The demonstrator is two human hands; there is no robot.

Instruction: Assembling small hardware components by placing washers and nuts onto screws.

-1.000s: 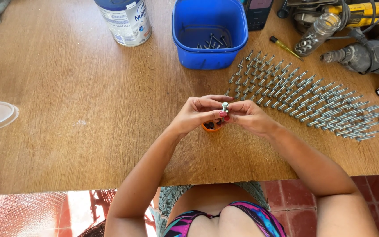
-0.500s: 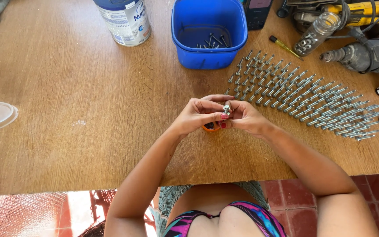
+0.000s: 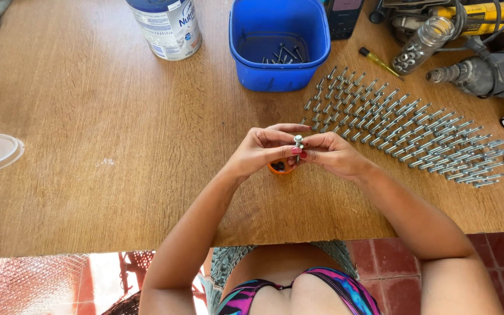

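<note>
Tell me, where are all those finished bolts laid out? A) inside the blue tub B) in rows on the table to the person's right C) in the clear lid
B: the bolts lie in neat rows on the wooden table, right of both hands.

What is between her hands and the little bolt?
Nothing visible. The left hand and the right hand both pinch the bolt with their fingertips, above the small orange cup on the wooden table.
</note>
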